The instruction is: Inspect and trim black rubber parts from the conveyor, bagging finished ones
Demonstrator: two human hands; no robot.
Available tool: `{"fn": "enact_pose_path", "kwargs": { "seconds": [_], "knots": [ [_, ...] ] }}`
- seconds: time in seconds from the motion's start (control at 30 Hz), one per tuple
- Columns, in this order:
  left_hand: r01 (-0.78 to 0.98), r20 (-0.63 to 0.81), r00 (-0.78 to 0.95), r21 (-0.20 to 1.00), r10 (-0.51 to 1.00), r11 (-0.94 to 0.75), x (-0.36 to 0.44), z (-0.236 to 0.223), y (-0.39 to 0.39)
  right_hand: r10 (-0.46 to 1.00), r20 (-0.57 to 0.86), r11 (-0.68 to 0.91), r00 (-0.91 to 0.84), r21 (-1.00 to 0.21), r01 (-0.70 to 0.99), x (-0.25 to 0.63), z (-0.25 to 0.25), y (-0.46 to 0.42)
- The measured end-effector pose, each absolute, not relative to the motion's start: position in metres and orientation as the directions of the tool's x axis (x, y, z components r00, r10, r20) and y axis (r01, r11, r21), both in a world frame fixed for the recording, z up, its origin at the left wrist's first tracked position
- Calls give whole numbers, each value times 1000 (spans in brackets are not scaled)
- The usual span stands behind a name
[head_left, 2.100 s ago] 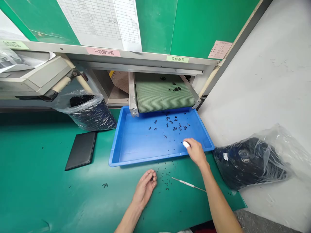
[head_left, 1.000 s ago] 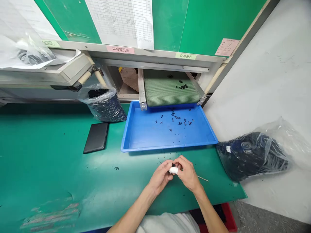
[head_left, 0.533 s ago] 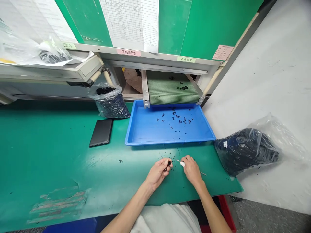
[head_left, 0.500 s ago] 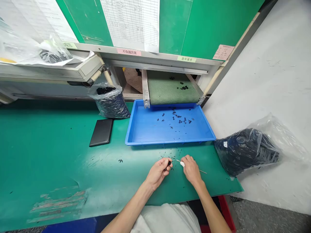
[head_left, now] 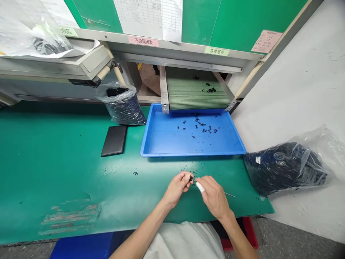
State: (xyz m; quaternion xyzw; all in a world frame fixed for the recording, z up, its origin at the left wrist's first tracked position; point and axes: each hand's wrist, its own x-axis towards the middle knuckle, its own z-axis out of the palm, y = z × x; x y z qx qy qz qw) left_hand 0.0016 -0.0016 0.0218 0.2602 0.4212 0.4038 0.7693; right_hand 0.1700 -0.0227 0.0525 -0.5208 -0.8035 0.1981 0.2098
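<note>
My left hand pinches a small black part between thumb and fingertips, low over the green table. Closed around a thin metal rod is my right hand, whose thumb wears a white cover. The rod's back end sticks out to the right of the hand, and its front tip meets the black part or lies right against it. Most of the rod is hidden by the fingers. Tiny black bits lie scattered on the table just beyond both hands.
Ahead, a blue tray holds small black pieces below a green conveyor belt. To its left are a bag of black parts and a black notebook. A larger bag of black parts lies right, by the white wall.
My right hand has moved left, bringing the rod's tip from beside the black part up to it. My left hand still holds the part. The camera view has shifted slightly.
</note>
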Motion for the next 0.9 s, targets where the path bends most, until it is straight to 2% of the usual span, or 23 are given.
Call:
{"fn": "enact_pose_path", "kwargs": {
  "seconds": [0.2,0.47,0.57,0.7,0.8,0.9],
  "knots": [
    [-362,-427,309,773,850,520,-1,19,1,897,95,433,-431,-380,817,169,53,-18],
    [-284,-394,296,833,870,474,-4,15,4,879,88,474,-470,-283,834,165,56,-11],
    [-240,-369,248,872,896,426,-4,11,2,896,109,443,-430,-276,853,156,49,-15],
    [-193,-345,126,911,930,365,-3,0,2,950,145,311,-276,-370,875,139,29,-23],
    [-178,-328,51,926,943,332,-2,-11,3,978,129,207,-163,-541,815,127,14,-24],
    [-171,-304,43,936,952,306,2,-15,2,995,40,92,-90,-689,719,124,4,-17]
  ]
}}
